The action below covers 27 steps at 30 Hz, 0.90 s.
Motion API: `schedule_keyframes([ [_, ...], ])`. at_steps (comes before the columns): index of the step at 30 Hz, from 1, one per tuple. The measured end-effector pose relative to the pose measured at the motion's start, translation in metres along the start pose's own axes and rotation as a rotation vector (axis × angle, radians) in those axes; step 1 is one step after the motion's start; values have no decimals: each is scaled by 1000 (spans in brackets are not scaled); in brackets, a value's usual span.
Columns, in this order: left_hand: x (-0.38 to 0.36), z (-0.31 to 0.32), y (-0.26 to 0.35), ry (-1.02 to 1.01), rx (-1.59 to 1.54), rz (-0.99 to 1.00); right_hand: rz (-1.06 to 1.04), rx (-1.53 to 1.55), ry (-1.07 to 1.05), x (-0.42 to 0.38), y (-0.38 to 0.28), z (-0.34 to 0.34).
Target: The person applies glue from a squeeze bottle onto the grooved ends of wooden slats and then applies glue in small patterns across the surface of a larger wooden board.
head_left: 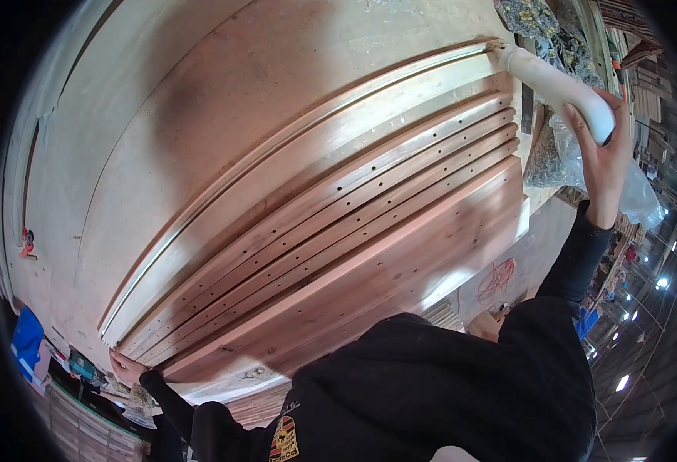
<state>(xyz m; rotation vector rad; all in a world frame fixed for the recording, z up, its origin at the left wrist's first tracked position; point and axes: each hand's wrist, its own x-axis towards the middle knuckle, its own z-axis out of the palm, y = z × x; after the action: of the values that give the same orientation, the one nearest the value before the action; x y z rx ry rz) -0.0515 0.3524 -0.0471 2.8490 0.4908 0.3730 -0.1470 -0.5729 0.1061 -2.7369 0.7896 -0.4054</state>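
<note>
Several long wooden slats (354, 208), some drilled with rows of small holes, lie side by side on a large plywood worktop (200, 92). My right hand (604, 158) grips a white squeeze bottle (558, 81) at the upper right. The bottle's nozzle touches the far end of the outermost slat (462, 65). My left hand (127, 368) rests on the near ends of the slats at the lower left, fingers spread on the wood. Black sleeves cover both arms.
A clear plastic bag (635, 189) hangs beside my right hand. Patterned cloth (539, 23) lies at the top right edge. An orange cord (497, 279) lies on the floor below the bench. A blue object (26, 339) sits lower left, a small red item (27, 242) at the left.
</note>
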Motion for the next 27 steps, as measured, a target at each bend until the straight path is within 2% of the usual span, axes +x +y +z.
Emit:
schedule_keyframes([
  [20,-2,1,1,10,-42,-26,-7,-81,2,10,1,0],
  [27,0,2,-5,13,-39,33,-48,-81,-1,10,-3,0],
])
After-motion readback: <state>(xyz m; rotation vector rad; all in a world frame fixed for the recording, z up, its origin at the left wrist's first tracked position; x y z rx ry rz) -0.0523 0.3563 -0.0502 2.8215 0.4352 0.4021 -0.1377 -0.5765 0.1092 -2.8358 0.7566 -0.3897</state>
